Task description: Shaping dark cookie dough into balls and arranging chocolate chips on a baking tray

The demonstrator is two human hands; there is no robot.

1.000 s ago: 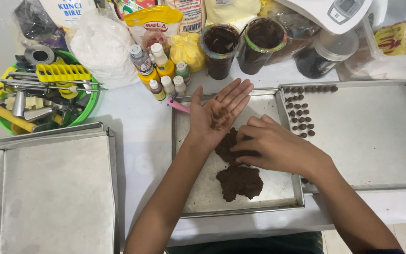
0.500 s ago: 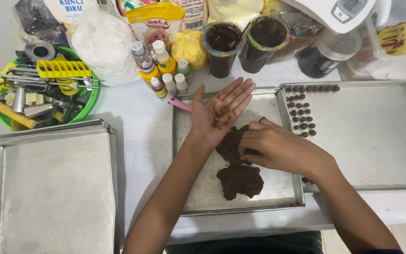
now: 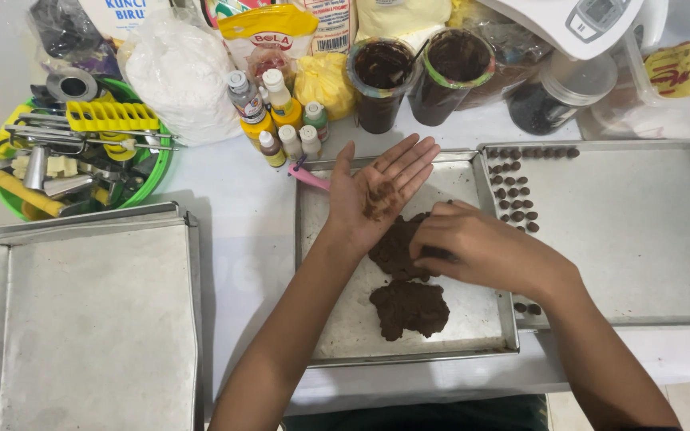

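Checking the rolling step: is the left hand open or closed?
Open: the left hand lies palm up, fingers spread, brown dough smeared on it, above the middle tray.

1. Dark brown dough (image 3: 409, 307) is lying on a grey metal tray (image 3: 337, 319).
2. Brown smears are showing on the left hand (image 3: 377, 195).
3. A green basket (image 3: 153, 172) is holding a yellow comb-shaped tool (image 3: 112, 116).

We see two bare forearms with no sleeves, watch, bracelet or ring on either. Our left hand (image 3: 377, 191) shows its palm, smeared with dark brown crumbs across the middle and toward the fingers. Our right hand (image 3: 481, 247) shows its back, knuckles clean, with short plain nails. Below the arms, a strip of dark green clothing (image 3: 417, 413) shows at the frame's lower edge.
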